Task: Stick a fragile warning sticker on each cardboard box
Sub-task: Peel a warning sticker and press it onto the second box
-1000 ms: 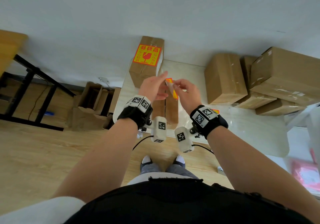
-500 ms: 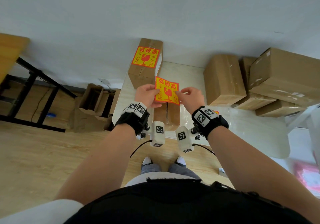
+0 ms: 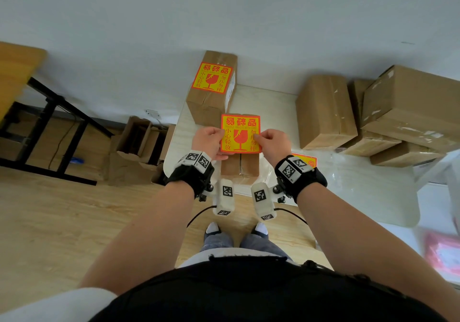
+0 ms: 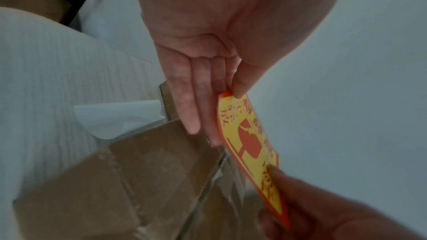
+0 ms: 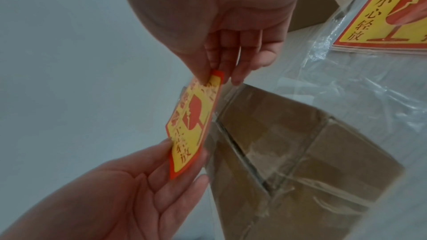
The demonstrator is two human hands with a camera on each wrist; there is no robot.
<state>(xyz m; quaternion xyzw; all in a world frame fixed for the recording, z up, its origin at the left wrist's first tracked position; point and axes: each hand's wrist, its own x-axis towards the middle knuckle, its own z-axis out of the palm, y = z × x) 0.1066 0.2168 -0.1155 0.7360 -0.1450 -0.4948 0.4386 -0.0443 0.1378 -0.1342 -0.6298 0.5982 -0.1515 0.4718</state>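
Note:
A yellow and red fragile sticker (image 3: 240, 133) is held flat, face up, just above a small plain cardboard box (image 3: 240, 168) on the white table (image 3: 348, 192). My left hand (image 3: 219, 138) pinches its left edge between thumb and fingers (image 4: 239, 87). My right hand (image 3: 258, 138) pinches its right edge. In the wrist views the sticker (image 5: 191, 125) hangs slightly clear of the taped box top (image 5: 300, 143). Behind stands a taller box (image 3: 209, 105) bearing a sticker (image 3: 211, 77).
Several plain cardboard boxes (image 3: 326, 112) are stacked at the table's right. A clear bag of spare stickers (image 3: 305, 161) lies by my right wrist. A white backing sheet (image 4: 115, 116) lies left of the box. Open cartons (image 3: 139, 147) and a black desk frame (image 3: 49, 112) stand on the floor at left.
The sticker went from edge-on between my hands to flat and face up. Both hands have spread to its sides and brought it down over the small box.

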